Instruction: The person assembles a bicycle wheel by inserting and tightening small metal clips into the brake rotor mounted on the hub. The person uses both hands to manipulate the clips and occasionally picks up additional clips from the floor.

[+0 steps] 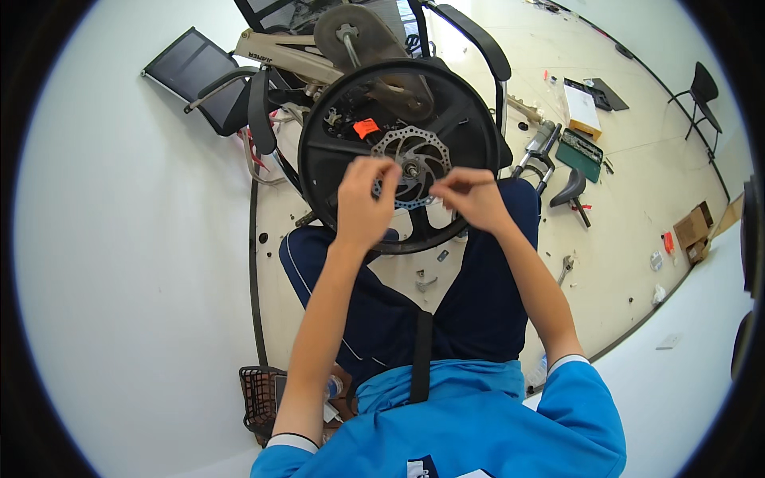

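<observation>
Black wheel (pixel 331 151), upper middle of the frame, looks stiff and likely heavy — best held by its rim (pixel 305 159); the shiny disc (pixel 412 135) could bend; left hand (pixel 369 199) and right hand (pixel 476 201) are apart, both blurred — I can't tell if they hold anything.

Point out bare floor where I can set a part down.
Bare floor lies between the black saddle and the cardboard box. It's crowded where the fork, green case and white box lie close together.
</observation>
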Tool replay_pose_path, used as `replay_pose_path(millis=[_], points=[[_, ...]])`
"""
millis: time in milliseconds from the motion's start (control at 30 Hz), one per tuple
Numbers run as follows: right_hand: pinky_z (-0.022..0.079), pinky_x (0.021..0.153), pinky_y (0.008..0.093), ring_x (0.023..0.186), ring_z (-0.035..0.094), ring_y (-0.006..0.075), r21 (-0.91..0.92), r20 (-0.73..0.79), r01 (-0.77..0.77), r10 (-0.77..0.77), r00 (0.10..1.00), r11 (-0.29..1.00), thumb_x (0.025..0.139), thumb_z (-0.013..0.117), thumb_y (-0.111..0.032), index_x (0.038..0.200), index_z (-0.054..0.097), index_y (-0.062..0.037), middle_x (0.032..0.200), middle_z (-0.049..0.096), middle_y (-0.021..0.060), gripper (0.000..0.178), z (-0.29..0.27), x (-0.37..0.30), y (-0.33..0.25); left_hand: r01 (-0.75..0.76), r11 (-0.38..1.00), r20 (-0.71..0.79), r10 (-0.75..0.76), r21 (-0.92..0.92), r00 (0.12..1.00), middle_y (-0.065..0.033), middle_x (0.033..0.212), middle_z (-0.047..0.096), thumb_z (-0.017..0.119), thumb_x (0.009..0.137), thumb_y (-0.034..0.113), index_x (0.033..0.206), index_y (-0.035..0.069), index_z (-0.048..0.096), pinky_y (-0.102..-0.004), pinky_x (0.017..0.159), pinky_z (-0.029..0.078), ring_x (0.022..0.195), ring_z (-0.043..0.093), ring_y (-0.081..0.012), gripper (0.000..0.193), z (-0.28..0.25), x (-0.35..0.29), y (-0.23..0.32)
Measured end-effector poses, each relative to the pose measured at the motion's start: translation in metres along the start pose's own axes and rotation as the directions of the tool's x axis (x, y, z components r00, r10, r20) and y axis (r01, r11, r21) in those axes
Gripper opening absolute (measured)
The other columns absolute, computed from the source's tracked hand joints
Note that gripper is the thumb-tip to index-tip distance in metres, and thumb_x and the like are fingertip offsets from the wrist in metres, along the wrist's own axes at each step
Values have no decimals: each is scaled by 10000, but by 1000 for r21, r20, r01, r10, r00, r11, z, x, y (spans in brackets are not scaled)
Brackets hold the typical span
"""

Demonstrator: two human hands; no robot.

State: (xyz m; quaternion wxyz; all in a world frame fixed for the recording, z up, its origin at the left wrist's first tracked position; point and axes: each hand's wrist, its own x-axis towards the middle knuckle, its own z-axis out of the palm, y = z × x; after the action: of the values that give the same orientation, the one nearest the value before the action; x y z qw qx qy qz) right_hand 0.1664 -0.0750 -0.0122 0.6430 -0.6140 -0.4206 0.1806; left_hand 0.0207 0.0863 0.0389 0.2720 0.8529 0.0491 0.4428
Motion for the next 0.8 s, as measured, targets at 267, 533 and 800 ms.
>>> replay_pose_path(millis=[267,533,800], points=[[494,542,225,578,624,85,148,-134,-58,78,988,987,902,761,-140,869,719,26,700,683,48,175,-1,58,8,-41,950,74,19,310,997,-145,946,647,704,921,355,1071,14,614,-442,820,490,936,630,-341,382,54,55,-58],[504,539,234,576,627,88,67,-147,-18,27,989,998,895,737,-71,885,707,45,694,676,55,120,7,55,11,-97,872,10,105,480,994,-109,782,639,716,892,470,856,43,583,-384,557,499,716,652,-299,449,66,48,-65],[493,561,247,600,612,103,234,-104,-85,111,988,969,967,621,-126,891,693,53,729,658,67,207,9,57,16,-74,862,-35,105,501,994,-115,737,640,715,885,499,845,51,568,-390,521,494,678,660,-309,473,68,48,-66]])
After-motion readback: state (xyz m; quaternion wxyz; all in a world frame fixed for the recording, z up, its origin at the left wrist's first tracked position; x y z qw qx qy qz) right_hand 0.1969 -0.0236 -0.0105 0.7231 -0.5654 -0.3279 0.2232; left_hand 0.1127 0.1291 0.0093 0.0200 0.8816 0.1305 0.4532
